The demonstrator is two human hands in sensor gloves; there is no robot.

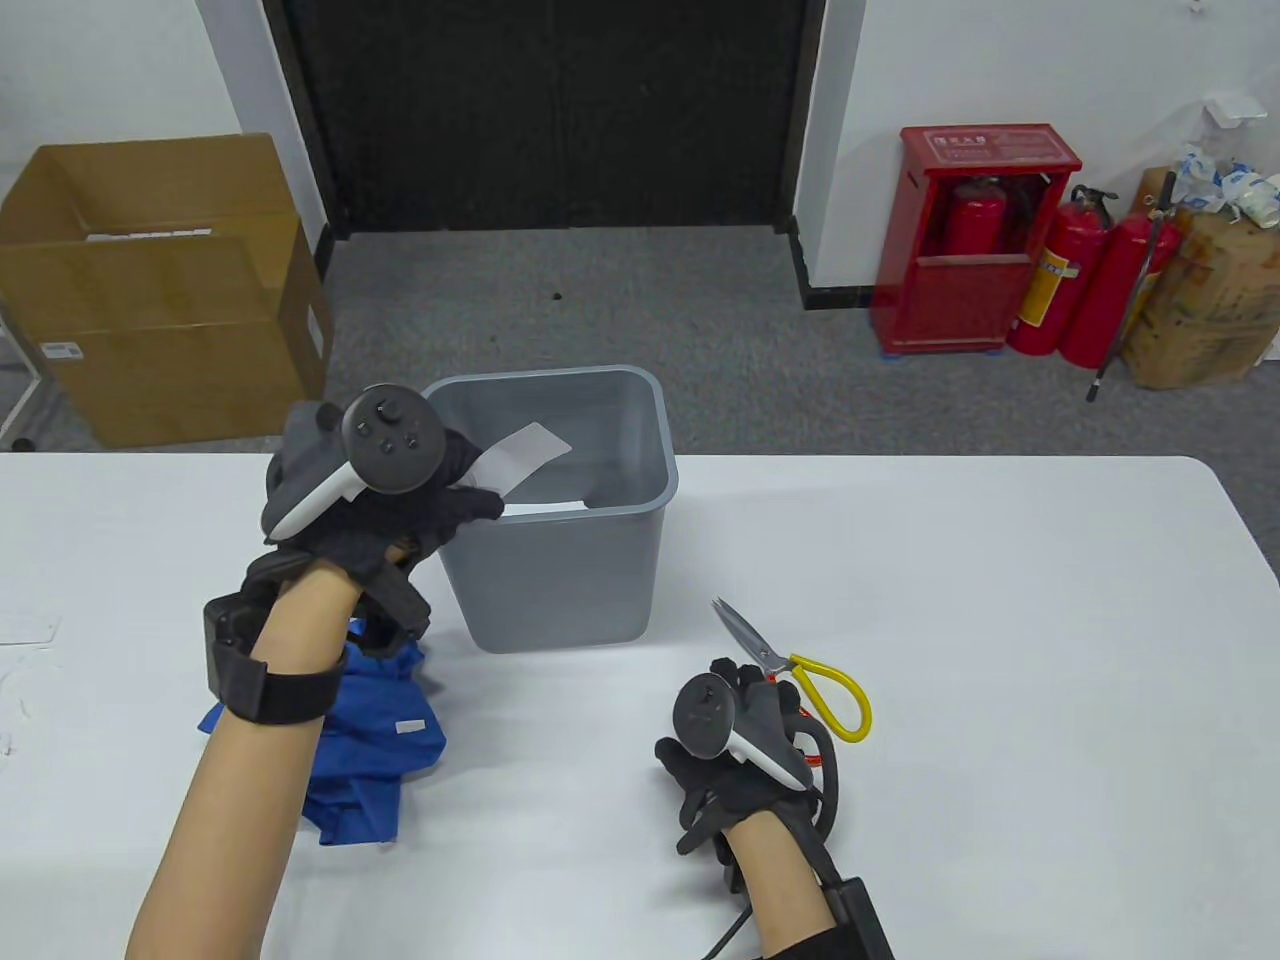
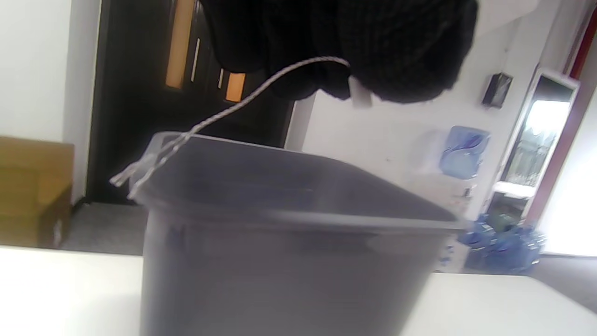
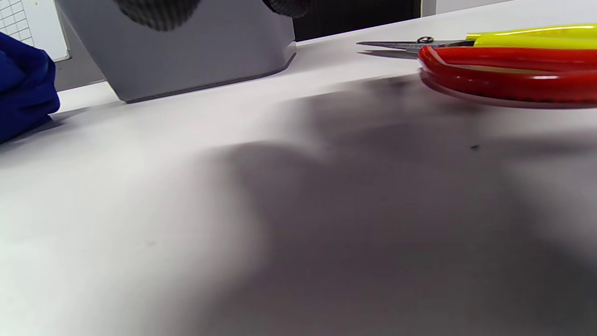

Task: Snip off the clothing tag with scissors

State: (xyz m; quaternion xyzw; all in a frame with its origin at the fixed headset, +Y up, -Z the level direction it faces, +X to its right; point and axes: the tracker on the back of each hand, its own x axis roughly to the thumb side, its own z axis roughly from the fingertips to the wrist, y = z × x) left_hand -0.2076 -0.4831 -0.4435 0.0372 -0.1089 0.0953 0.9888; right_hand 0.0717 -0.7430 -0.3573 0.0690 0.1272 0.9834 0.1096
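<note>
Left hand (image 1: 400,490) hides part of white tag (image 1: 525,452) over bin (image 1: 560,580).

We've got the bin (image 1: 560,560) just past our left hand (image 1: 385,500), tag (image 1: 525,450) over its rim, garment (image 1: 375,730) under that wrist, scissors (image 1: 795,670) touching our right hand (image 1: 740,740).

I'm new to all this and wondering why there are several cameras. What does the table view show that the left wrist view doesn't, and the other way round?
Only the table view shows the whole layout: the scissors lying on the table by the right hand, the blue garment, and the white tag the left hand holds over the bin. Only the left wrist view shows the tag's thin string dangling from the fingers. Both show the grey bin.
</note>
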